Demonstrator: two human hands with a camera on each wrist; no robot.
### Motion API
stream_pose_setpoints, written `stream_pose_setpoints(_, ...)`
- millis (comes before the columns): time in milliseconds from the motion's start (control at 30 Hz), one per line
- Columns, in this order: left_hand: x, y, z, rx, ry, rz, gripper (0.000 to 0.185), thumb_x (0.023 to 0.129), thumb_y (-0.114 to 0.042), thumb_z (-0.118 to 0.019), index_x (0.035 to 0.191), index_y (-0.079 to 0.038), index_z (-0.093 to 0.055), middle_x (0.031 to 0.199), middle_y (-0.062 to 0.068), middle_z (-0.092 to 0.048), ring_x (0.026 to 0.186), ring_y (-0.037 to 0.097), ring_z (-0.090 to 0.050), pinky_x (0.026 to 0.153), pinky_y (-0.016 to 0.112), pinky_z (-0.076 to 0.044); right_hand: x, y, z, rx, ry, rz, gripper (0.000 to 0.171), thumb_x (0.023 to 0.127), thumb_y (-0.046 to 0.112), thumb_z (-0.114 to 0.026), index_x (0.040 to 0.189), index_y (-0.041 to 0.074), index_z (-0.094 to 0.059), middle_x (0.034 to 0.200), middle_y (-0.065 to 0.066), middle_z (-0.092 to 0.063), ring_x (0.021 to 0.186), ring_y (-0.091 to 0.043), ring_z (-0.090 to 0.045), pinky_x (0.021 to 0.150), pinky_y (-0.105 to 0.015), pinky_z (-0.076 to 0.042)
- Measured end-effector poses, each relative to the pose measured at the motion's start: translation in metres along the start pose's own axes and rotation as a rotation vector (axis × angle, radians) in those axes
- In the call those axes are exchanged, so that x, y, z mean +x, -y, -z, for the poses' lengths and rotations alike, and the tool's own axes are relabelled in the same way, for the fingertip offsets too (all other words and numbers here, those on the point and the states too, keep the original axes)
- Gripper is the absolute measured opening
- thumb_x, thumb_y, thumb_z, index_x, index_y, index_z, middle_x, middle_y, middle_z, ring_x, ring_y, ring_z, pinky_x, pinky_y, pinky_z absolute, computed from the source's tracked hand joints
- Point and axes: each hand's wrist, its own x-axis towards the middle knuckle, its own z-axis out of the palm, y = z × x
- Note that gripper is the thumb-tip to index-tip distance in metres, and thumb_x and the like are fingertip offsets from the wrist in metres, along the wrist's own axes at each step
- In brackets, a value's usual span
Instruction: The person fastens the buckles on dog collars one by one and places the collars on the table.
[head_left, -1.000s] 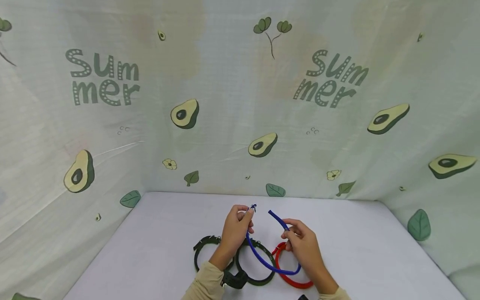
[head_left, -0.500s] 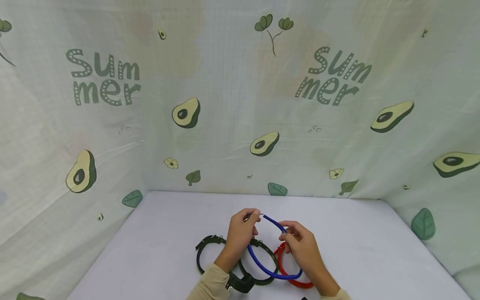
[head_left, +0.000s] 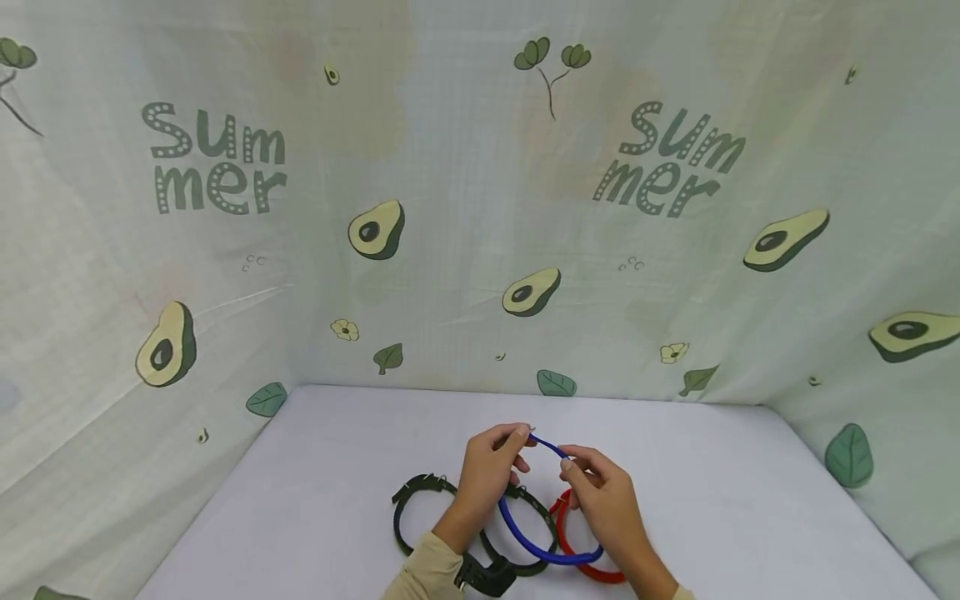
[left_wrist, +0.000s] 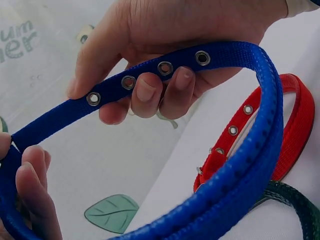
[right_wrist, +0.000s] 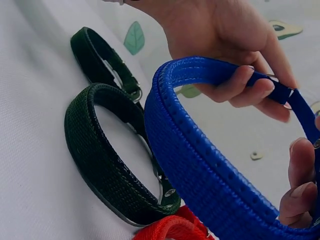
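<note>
A blue collar (head_left: 547, 557) is held up as a loop between both hands. My left hand (head_left: 486, 471) pinches its buckle end, where a metal loop (right_wrist: 290, 93) shows in the right wrist view. My right hand (head_left: 603, 496) grips the strap beside its metal eyelets (left_wrist: 128, 82), thumb on one face and fingertips on the other. The tip of the eyelet strap meets the metal loop at my left fingertips; how far it passes through is hidden by the fingers. The collar's padded lower curve hangs below the hands.
On the white table (head_left: 300, 500) below, two dark green collars, one left (head_left: 399, 521) and one in the middle (head_left: 532, 568), lie by a red collar (head_left: 600, 575). A black box-like device (head_left: 487, 577) sits by my left wrist. A printed curtain (head_left: 450, 167) stands behind.
My left hand has moved right and slightly down, bringing the buckle end to the blue strap's tip; the gap between them has closed. My right hand keeps its hold, nearly in place.
</note>
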Motion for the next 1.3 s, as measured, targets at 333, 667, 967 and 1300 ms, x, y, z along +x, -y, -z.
stream_pose_setpoints(333,-0.004,-0.005,-0.008,-0.057,0.079,0.047,0.030,0.101,-0.032,-0.060,0.114,-0.007,-0.071,0.101,0.005,-0.074,0.067,0.016,-0.064,0.050,0.024,-0.049,-0.003,-0.001,0.002,0.001,-0.071,0.044,0.014,0.096,0.019,-0.070,0.108,0.013,-0.073,0.087,-0.014,-0.066,0.061,-0.033,-0.061,0.049,-0.025,-0.045)
stream_pose_setpoints(667,-0.005,-0.004,-0.011,-0.147,0.036,0.064,0.032,0.100,-0.033,-0.063,0.113,-0.004,-0.067,0.100,0.009,-0.071,0.074,0.017,-0.066,0.052,0.023,-0.050,-0.003,0.002,0.002,-0.032,-0.054,0.051,0.013,0.095,0.020,-0.072,0.105,0.012,-0.071,0.089,-0.012,-0.067,0.065,-0.034,-0.063,0.053,-0.027,-0.049)
stream_pose_setpoints(967,-0.006,-0.005,-0.015,-0.136,0.056,0.050,0.031,0.097,-0.029,-0.066,0.109,-0.001,-0.068,0.099,0.012,-0.067,0.075,0.017,-0.066,0.052,0.023,-0.051,-0.001,0.005,0.002,-0.044,-0.048,0.073,0.013,0.094,0.018,-0.073,0.105,0.013,-0.071,0.087,-0.009,-0.067,0.066,-0.035,-0.064,0.055,-0.031,-0.053)
stream_pose_setpoints(1300,-0.011,-0.001,-0.018,-0.101,0.173,0.108,0.030,0.097,-0.031,-0.067,0.109,-0.003,-0.069,0.098,0.008,-0.066,0.080,0.016,-0.065,0.061,0.027,-0.053,-0.002,0.003,0.001,0.008,0.000,0.052,0.023,0.093,0.020,-0.074,0.111,0.009,-0.067,0.084,-0.007,-0.067,0.063,-0.036,-0.063,0.051,-0.030,-0.051)
